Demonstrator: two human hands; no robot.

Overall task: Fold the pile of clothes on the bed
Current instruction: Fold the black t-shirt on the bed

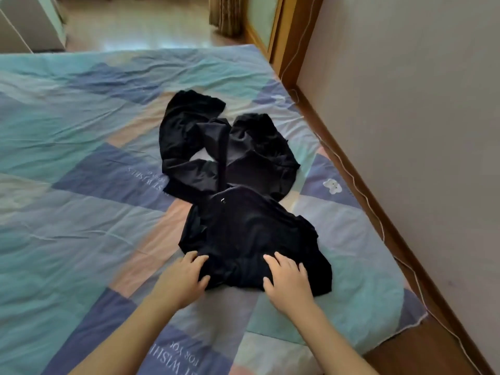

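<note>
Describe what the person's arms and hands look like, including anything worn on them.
Both forearms are bare as far as the frame shows: no sleeves, cuffs or gloves in view. The left hand and the right hand carry no visible rings, watch, bracelet or markings. The fingers are bare too, with short nails as far as the blur allows. Any clothing higher up the arms is out of frame.

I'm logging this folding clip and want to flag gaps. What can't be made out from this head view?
- Black clothes: one garment or several, and what kind, is lost in dark, crumpled folds.
- Left hand and right hand: palms face down on the cloth, so whether either has a grip is hidden.
- Blanket lettering: upside down, partly covered by the arms and cut off by the bottom edge.
- White cable by the wall: both ends leave the frame.
</note>
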